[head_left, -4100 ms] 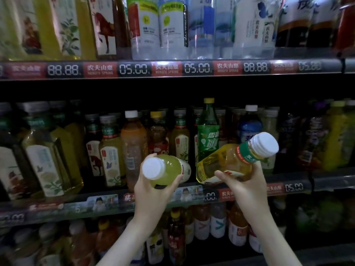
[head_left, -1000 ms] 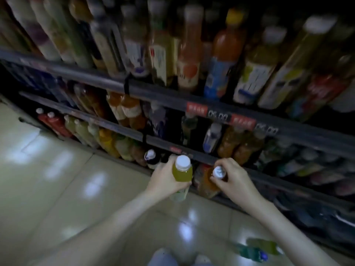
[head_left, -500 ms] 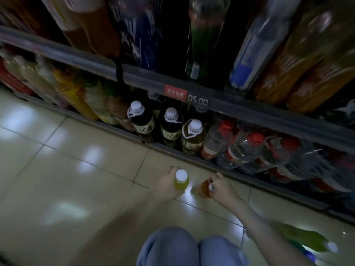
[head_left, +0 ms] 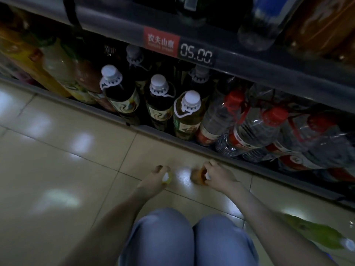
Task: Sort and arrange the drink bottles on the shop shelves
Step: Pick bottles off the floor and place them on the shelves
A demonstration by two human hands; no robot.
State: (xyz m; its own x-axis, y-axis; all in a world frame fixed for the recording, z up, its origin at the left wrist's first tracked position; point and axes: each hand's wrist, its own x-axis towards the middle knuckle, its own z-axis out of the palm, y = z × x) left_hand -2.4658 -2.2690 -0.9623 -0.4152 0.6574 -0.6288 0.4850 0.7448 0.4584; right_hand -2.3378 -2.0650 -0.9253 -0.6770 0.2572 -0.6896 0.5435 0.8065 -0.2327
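A shop, at the drinks aisle. The shelf rail [head_left: 249, 62] carries a red brand tag [head_left: 161, 42] and, beside it, a price display [head_left: 196, 54] reading 05.00. Under it the bottom shelf [head_left: 163, 135] is packed with stock in rows: dark bottles [head_left: 123, 96] with white caps and matching labels, clear water bottles [head_left: 255, 129] with red caps and red labels, and yellow drinks [head_left: 57, 66] to the left. More bottles stand on the shelf above. The floor [head_left: 57, 150] is glossy beige tile with bright glare spots
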